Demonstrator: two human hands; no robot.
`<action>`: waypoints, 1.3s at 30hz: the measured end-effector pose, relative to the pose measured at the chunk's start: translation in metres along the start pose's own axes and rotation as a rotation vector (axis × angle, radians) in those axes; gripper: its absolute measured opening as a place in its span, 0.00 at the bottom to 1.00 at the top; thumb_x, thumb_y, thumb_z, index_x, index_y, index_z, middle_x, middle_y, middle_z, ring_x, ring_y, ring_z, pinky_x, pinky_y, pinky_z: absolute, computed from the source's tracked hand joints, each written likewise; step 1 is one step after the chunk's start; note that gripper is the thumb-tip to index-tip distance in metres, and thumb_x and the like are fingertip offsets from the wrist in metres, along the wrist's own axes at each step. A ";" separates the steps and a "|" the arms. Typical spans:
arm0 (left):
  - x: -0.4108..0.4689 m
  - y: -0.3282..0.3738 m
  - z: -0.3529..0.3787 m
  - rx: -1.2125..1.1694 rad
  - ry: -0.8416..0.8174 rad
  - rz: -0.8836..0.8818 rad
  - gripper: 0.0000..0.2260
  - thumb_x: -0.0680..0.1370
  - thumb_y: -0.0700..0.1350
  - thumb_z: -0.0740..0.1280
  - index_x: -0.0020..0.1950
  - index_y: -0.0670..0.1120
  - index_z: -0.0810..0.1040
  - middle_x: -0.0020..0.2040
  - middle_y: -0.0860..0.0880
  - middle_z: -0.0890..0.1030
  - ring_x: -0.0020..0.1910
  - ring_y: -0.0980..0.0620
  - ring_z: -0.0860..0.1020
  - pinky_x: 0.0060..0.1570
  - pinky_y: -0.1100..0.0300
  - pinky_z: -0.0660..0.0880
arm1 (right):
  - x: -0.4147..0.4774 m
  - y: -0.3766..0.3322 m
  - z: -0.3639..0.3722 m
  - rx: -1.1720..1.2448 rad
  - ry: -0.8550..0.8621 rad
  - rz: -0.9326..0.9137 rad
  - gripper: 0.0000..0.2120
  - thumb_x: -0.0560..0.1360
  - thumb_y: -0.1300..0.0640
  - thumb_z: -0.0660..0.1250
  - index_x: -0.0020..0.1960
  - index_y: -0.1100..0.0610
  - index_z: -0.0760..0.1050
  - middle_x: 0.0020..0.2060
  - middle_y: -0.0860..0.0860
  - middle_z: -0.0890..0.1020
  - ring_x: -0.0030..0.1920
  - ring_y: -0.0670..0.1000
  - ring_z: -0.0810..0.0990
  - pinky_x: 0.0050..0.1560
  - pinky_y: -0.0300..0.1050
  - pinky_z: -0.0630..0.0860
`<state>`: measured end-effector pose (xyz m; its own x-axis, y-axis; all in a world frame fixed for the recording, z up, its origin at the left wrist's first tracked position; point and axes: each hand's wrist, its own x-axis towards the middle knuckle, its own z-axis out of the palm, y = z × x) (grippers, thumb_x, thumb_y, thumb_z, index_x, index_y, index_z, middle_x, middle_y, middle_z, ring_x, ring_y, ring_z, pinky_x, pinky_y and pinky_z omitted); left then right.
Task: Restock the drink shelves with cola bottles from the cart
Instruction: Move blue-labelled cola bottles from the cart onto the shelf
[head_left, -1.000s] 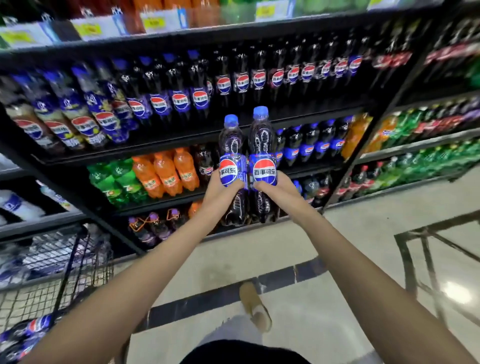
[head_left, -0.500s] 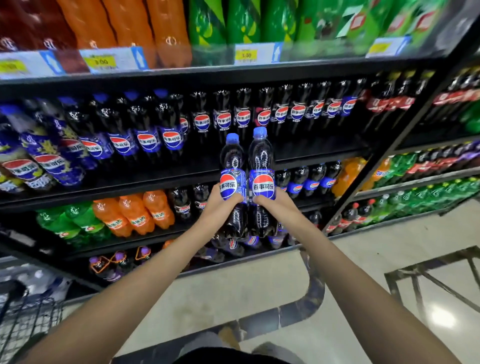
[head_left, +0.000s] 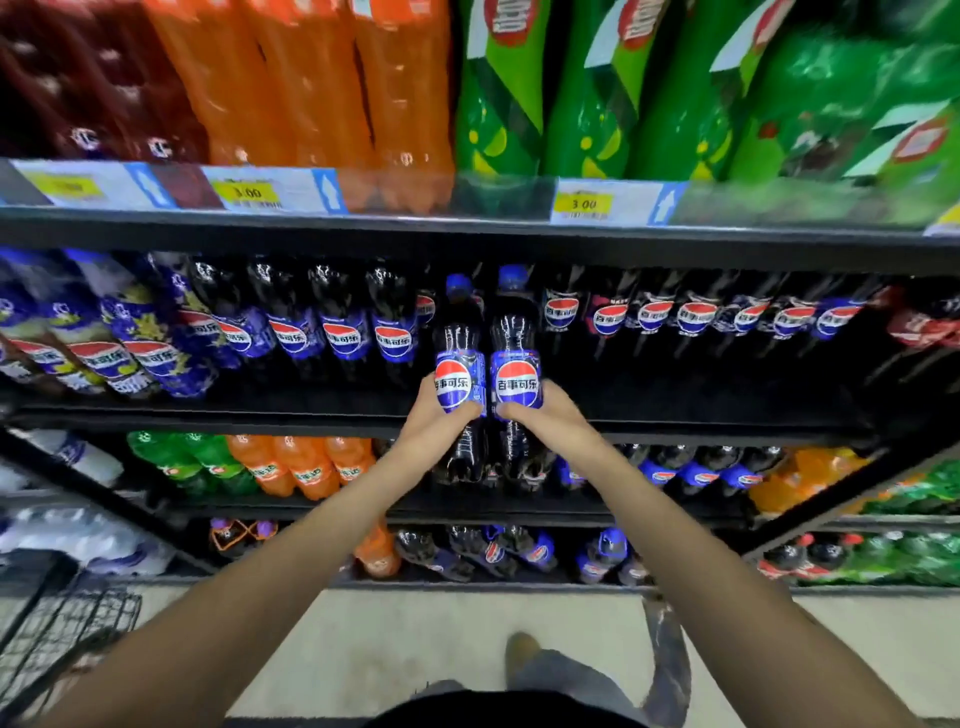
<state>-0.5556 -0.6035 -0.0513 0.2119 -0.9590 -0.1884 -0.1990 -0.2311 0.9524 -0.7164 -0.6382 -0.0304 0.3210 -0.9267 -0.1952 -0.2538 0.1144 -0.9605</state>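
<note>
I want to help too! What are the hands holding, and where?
Each hand holds one cola bottle: the left hand grips the left bottle around its middle, at the label, and the right hand grips the right bottle likewise.

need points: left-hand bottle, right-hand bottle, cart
left-hand bottle (head_left: 453, 379): head view, on its blue label.
right-hand bottle (head_left: 518, 382): head view, on its blue label.
cart (head_left: 78, 621): head view, on its wire side, bottom left.

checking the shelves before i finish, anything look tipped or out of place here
Bottom shelf: the cola bottles there seem to lie tipped rather than upright, and one orange bottle sits beside them. Nothing else stands out.
</note>
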 end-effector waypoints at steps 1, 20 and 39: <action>0.008 0.001 0.000 0.008 0.013 0.020 0.28 0.75 0.42 0.70 0.71 0.47 0.61 0.56 0.54 0.75 0.49 0.66 0.72 0.40 0.76 0.69 | 0.010 -0.001 -0.002 0.002 -0.009 -0.023 0.13 0.73 0.66 0.70 0.44 0.48 0.74 0.36 0.40 0.82 0.35 0.30 0.78 0.34 0.22 0.70; 0.074 -0.005 -0.004 0.120 0.028 0.166 0.38 0.78 0.37 0.67 0.77 0.44 0.43 0.68 0.50 0.69 0.65 0.57 0.69 0.56 0.77 0.66 | 0.087 0.017 -0.006 -0.057 -0.012 -0.219 0.24 0.72 0.68 0.71 0.60 0.49 0.66 0.52 0.40 0.75 0.47 0.25 0.74 0.45 0.20 0.69; 0.078 -0.017 0.002 0.163 0.108 0.240 0.35 0.75 0.35 0.70 0.75 0.42 0.52 0.66 0.54 0.68 0.66 0.60 0.66 0.68 0.68 0.63 | 0.092 0.034 -0.010 -0.116 -0.003 -0.163 0.32 0.74 0.65 0.70 0.71 0.52 0.60 0.55 0.34 0.71 0.53 0.25 0.72 0.48 0.18 0.66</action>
<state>-0.5376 -0.6743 -0.0826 0.2387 -0.9684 0.0716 -0.4048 -0.0322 0.9138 -0.7047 -0.7228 -0.0786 0.3689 -0.9286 -0.0397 -0.3020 -0.0794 -0.9500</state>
